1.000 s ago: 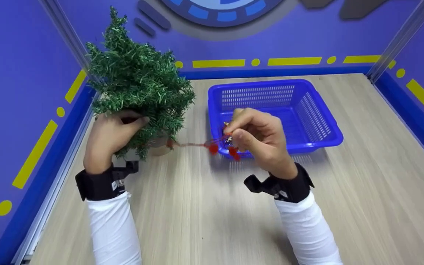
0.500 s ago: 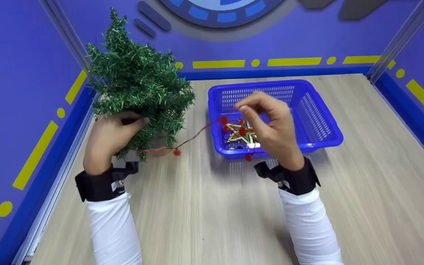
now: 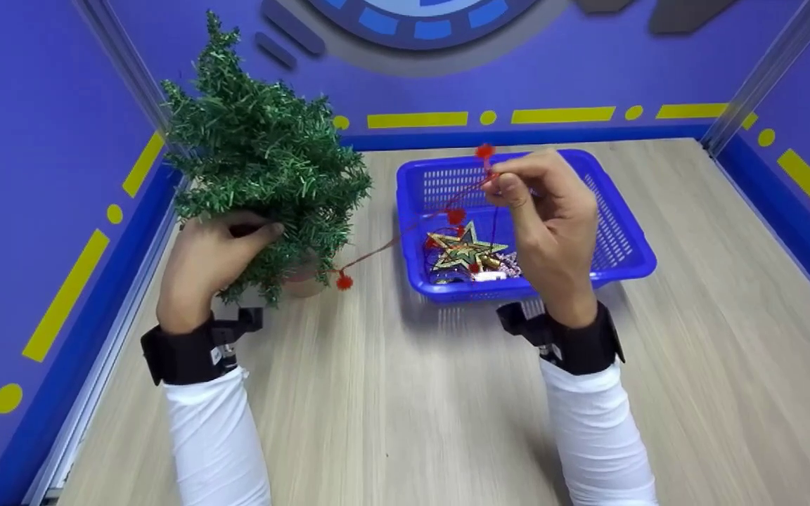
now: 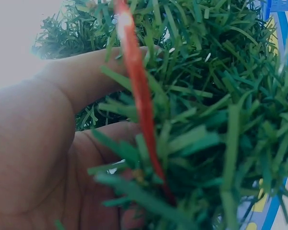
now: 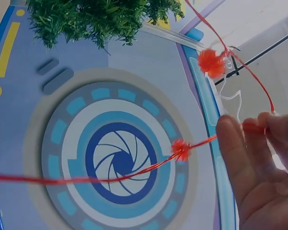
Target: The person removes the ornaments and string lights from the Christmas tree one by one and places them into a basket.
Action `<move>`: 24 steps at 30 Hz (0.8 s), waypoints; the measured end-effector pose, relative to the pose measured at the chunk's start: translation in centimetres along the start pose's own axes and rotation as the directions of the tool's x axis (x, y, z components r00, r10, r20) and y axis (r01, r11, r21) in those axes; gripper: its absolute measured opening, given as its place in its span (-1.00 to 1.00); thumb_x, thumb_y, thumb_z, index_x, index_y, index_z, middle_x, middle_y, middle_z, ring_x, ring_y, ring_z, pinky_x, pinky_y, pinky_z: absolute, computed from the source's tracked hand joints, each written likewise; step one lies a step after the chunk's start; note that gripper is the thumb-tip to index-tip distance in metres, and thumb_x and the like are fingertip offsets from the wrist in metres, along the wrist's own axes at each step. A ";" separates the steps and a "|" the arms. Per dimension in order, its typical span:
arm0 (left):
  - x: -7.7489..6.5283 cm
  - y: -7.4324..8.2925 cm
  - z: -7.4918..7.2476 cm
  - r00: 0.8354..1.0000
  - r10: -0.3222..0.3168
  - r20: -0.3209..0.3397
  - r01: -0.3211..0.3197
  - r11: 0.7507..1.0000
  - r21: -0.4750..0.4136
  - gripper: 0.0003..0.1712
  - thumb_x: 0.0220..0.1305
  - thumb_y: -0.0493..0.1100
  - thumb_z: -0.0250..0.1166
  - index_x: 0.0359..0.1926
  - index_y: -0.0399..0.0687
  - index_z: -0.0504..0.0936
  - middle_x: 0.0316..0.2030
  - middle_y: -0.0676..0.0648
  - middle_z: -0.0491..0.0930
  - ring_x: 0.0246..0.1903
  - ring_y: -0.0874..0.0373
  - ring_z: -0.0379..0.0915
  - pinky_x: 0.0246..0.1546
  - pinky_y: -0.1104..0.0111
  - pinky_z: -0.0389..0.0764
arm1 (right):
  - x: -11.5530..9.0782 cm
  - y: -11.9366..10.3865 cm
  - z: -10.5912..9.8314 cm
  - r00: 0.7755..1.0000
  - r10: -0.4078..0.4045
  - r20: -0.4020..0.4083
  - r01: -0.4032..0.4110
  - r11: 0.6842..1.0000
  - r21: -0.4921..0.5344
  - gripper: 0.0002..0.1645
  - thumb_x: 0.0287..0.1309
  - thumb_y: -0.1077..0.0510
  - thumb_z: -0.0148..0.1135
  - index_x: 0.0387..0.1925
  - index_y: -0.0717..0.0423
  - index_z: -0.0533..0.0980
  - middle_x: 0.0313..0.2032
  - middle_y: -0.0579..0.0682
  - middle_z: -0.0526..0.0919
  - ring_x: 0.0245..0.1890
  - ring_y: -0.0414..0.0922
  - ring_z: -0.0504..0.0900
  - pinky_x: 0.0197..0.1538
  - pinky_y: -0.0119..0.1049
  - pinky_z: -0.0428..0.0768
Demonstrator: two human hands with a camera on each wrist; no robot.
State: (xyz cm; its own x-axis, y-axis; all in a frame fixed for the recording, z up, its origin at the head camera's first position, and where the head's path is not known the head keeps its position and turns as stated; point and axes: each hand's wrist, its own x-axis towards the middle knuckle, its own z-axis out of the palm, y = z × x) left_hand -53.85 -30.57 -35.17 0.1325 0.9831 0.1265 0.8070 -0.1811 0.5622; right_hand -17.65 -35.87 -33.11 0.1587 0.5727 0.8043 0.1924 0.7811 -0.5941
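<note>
A small green artificial Christmas tree [image 3: 271, 151] stands at the left, its round base [image 3: 304, 282] partly showing beneath the branches. My left hand [image 3: 209, 266] grips it low on its near side, with thumb and fingers sunk in the foliage and fingertips hidden. In the left wrist view, a red cord [image 4: 141, 98] crosses in front of those fingers. My right hand [image 3: 556, 232] pinches a red pompom garland [image 3: 455, 216] between thumb and forefinger above the basket. The garland runs slack from the tree to this hand, and one strand hangs down into the basket.
A blue plastic basket [image 3: 605, 211] with slotted walls stands right of the tree. Inside lie a gold star ornament [image 3: 463, 254], a white piece [image 3: 489, 276] and other small decorations. Blue panels [image 3: 553, 77] enclose the wooden table [image 3: 391, 393] at the back and sides.
My right hand has moved up and to the right, drawing the garland out over the basket and uncovering the star. My left hand and the tree stay in place.
</note>
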 end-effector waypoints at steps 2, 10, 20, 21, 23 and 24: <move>0.0 0.1 0.0 1.000 -0.003 0.000 0.003 1.000 0.003 -0.49 0.33 0.33 0.25 -0.07 0.07 0.80 -0.11 -0.06 0.78 -0.20 0.01 0.66 -0.08 0.15 0.52 | 0.0 0.1 0.1 1.000 -0.011 0.016 0.011 1.000 0.011 -0.84 0.37 0.37 0.17 -0.20 0.44 0.61 -0.30 0.08 0.64 -0.28 -0.04 0.72 -0.16 -0.26 0.72; 0.0 0.3 0.0 1.000 0.026 0.002 -0.026 0.999 0.028 -0.49 0.36 0.30 0.25 -0.09 0.01 0.80 -0.14 -0.10 0.78 -0.21 -0.02 0.66 -0.10 0.11 0.52 | 0.3 2.0 -1.2 0.981 0.112 0.161 -0.083 0.980 -0.178 -0.84 0.41 0.30 0.17 -0.21 0.32 0.64 -0.30 0.01 0.68 -0.33 -0.08 0.63 -0.28 -0.41 0.64; -0.2 -0.4 -0.1 1.000 -0.008 0.012 0.008 1.000 0.010 -0.44 0.37 0.37 0.18 -0.03 0.08 0.77 -0.18 -0.07 0.75 -0.31 0.03 0.55 -0.20 0.23 0.40 | 0.1 5.7 -4.0 0.736 0.499 0.458 -0.234 0.822 -0.519 -0.82 0.47 0.11 0.15 -0.20 0.09 0.63 -0.22 -0.02 0.68 -0.28 -0.12 0.54 -0.15 -0.26 0.52; -0.2 -0.5 -0.2 1.000 -0.028 0.014 0.028 1.000 -0.011 -0.44 0.36 0.39 0.18 -0.03 0.10 0.77 -0.24 -0.06 0.72 -0.35 0.06 0.52 -0.23 0.24 0.38 | 0.0 6.0 -4.0 0.706 0.529 0.470 -0.249 0.808 -0.534 -0.82 0.47 0.12 0.16 -0.20 0.09 0.63 -0.20 -0.01 0.68 -0.26 -0.11 0.55 -0.12 -0.23 0.53; -0.1 -0.9 -0.5 0.998 -0.067 0.014 0.068 0.994 -0.083 -0.44 0.33 0.40 0.21 -0.04 0.12 0.77 -0.39 0.04 0.64 -0.44 0.13 0.43 -0.31 0.27 0.35 | -0.1 6.7 -4.0 0.645 0.585 0.491 -0.277 0.778 -0.564 -0.83 0.47 0.12 0.16 -0.19 0.09 0.62 -0.18 0.03 0.68 -0.22 -0.07 0.56 -0.08 -0.15 0.54; 0.0 -1.1 -0.6 0.997 -0.081 0.016 0.082 0.988 -0.128 -0.45 0.33 0.39 0.23 -0.06 0.09 0.77 -0.46 0.08 0.58 -0.48 0.16 0.39 -0.36 0.29 0.33 | -0.1 7.0 -4.0 0.614 0.610 0.501 -0.285 0.763 -0.580 -0.83 0.47 0.12 0.16 -0.18 0.10 0.62 -0.16 0.05 0.69 -0.20 -0.05 0.57 -0.06 -0.12 0.55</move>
State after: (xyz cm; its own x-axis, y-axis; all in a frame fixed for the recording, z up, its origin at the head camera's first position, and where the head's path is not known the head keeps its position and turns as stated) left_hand -55.14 -30.43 -35.29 0.0760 0.9948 0.0680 0.7346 -0.1020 0.6708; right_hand -12.44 -31.44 -37.43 -0.2698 0.9530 0.1381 0.6633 0.2879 -0.6907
